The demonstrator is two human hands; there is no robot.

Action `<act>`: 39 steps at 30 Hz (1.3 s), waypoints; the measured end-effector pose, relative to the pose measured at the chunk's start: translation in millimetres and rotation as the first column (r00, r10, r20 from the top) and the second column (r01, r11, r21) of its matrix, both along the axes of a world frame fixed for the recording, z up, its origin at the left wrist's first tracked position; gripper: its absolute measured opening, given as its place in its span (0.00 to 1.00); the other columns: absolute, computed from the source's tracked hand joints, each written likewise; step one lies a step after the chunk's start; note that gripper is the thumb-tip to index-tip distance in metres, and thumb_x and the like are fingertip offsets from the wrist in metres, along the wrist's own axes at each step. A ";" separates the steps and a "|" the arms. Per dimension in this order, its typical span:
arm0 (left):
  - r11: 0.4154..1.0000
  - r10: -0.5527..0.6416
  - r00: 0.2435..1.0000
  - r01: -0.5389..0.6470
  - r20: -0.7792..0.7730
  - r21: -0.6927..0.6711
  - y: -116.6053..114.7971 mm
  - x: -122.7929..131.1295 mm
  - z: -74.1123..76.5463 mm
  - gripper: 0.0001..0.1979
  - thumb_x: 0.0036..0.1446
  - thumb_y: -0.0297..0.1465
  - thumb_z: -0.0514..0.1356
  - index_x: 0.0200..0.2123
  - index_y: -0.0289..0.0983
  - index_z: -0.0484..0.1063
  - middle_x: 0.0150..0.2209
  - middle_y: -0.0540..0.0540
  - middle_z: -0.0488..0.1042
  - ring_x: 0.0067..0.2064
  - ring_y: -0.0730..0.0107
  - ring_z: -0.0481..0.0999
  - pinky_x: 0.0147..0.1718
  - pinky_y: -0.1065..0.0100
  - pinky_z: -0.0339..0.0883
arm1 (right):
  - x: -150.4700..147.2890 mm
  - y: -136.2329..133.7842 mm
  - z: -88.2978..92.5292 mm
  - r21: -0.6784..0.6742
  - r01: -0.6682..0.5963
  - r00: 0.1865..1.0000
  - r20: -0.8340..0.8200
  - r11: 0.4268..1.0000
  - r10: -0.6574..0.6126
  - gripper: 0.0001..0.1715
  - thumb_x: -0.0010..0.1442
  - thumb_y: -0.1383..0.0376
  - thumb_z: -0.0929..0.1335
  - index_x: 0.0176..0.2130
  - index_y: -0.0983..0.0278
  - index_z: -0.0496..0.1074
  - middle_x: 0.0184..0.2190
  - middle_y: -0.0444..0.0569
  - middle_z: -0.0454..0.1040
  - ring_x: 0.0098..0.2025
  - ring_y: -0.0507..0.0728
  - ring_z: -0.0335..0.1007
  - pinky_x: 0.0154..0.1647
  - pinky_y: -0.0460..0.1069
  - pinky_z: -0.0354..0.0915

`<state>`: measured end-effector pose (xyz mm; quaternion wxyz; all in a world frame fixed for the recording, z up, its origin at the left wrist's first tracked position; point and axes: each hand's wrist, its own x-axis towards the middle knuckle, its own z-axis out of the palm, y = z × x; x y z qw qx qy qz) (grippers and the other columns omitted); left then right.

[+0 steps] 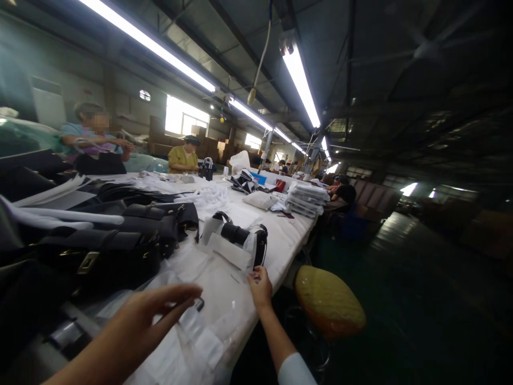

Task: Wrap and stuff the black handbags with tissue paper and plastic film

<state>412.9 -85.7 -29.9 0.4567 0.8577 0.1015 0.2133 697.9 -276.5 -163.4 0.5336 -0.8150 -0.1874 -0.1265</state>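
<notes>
A black handbag [235,233] with white wrapping sheet around its front lies on the white-covered table. At its near right corner is my right hand [260,286], its fingertips pinched together; what they grip is too small to make out. My left hand [154,315] hovers over the table's near side, fingers stretched and thumb apart. Just beyond its fingertips shows a small dark curved piece [199,304], partly hidden. Crumpled clear and white plastic packaging [196,337] lies below and beside the left hand.
Black bags with gold clasps [136,230] are heaped on the left. Wrapped flat packs [306,198] are stacked farther along the white table [276,251]. A yellow padded stool [328,302] stands by the right edge. Two co-workers [183,158] are across the table.
</notes>
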 end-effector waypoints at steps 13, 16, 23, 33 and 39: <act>0.879 -0.211 0.963 0.262 -0.168 0.399 11.1 263.7 -63.7 0.19 0.66 0.35 0.64 0.58 0.38 0.69 0.57 0.41 0.72 0.49 0.58 0.78 0.48 0.52 0.75 | -20.6 -0.9 -3.6 -0.057 -0.207 0.943 0.255 0.977 0.215 0.12 0.67 0.64 0.66 0.34 0.59 0.77 0.35 0.49 0.81 0.41 0.62 0.77 0.48 0.56 0.69; 0.853 -0.216 0.962 0.270 -0.169 0.448 16.5 276.2 -68.6 0.15 0.66 0.35 0.63 0.53 0.37 0.72 0.52 0.43 0.75 0.46 0.60 0.78 0.46 0.54 0.75 | -20.7 -5.3 -4.0 -0.110 -0.319 0.894 0.293 0.941 0.338 0.15 0.69 0.61 0.66 0.32 0.58 0.78 0.32 0.47 0.82 0.38 0.60 0.78 0.44 0.53 0.71; 0.865 -0.262 0.960 0.278 -0.097 0.418 19.9 292.4 -86.2 0.12 0.66 0.30 0.62 0.52 0.37 0.72 0.54 0.43 0.74 0.40 0.67 0.78 0.42 0.59 0.76 | 28.7 -24.9 -7.4 0.157 -0.067 0.980 0.196 0.985 0.035 0.23 0.67 0.51 0.67 0.56 0.59 0.75 0.55 0.56 0.78 0.57 0.65 0.75 0.59 0.60 0.70; 0.933 0.252 0.965 -0.264 0.078 0.243 97.2 279.3 -95.6 0.38 0.54 0.26 0.70 0.65 0.41 0.60 0.71 0.38 0.54 0.70 0.40 0.54 0.65 0.38 0.55 | 122.8 8.8 -4.4 0.300 -0.150 0.963 -0.170 0.942 0.207 0.53 0.49 0.46 0.76 0.68 0.60 0.62 0.62 0.56 0.72 0.65 0.70 0.66 0.66 0.60 0.63; 0.963 0.268 0.963 -0.269 0.039 0.007 123.8 303.7 -105.0 0.22 0.67 0.40 0.62 0.60 0.40 0.67 0.62 0.39 0.68 0.58 0.51 0.73 0.55 0.47 0.71 | 116.4 18.6 2.2 0.236 -0.058 0.957 -0.265 0.970 0.121 0.48 0.47 0.33 0.70 0.53 0.65 0.70 0.49 0.57 0.80 0.57 0.71 0.74 0.60 0.59 0.67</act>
